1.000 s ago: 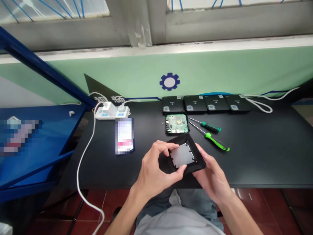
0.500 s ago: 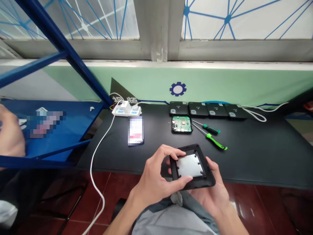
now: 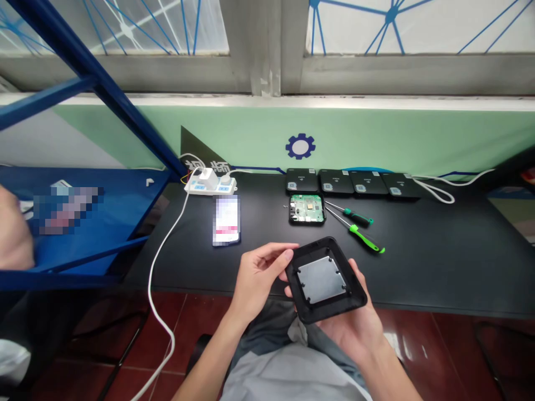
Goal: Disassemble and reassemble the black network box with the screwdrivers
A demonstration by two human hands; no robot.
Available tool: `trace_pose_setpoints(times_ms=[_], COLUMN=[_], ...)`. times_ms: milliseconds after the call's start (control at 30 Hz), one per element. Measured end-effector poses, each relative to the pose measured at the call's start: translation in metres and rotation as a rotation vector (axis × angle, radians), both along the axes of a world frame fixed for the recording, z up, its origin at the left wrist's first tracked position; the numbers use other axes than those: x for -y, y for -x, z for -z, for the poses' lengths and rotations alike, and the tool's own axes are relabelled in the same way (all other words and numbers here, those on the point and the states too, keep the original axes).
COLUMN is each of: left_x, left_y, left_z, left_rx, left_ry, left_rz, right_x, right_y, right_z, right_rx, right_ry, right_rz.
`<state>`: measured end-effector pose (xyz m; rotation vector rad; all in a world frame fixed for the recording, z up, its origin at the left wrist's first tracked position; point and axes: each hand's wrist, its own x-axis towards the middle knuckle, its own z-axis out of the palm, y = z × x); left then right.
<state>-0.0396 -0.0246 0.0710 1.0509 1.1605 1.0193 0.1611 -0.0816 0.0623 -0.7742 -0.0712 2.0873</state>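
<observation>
Black lid [image 3: 330, 311] with metal plate [image 3: 321, 279] is up in the right hand [image 3: 353, 328], fingers wrapped on from 4 o'clock. Left hand [image 3: 256, 278]: thumb and forefinger nearly together at lid's 10 o'clock corner, grip unclear. Lid overlaps surface [image 3: 434, 259] near edge in view. Open box [image 3: 307, 210] at 12, screwdrivers [image 3: 368, 240] at 1. Most room: 3 o'clock.

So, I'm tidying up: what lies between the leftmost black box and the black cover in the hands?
In the head view, an open case holding a green circuit board, then black tabletop before the cover.
</observation>
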Motion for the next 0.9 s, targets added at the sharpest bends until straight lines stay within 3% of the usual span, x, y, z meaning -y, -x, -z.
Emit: trace_pose_setpoints(times_ms=[367, 700, 900], left_x=[-0.015, -0.026, -0.044], left_y=[-0.005, -0.015, -0.014], left_z=[0.004, 0.010, 0.023], left_rx=[-0.029, -0.025, -0.239], left_ry=[0.020, 0.062, -0.162], left_rz=[-0.034, 0.034, -0.003], right_x=[-0.007, -0.015, -0.025], right_y=[0.006, -0.006, -0.018], right_z=[0.006, 0.020, 0.026], right_rx=[-0.103, -0.125, -0.172], right_ry=[-0.030, -0.093, -0.096], right_rz=[-0.013, -0.065, -0.007])
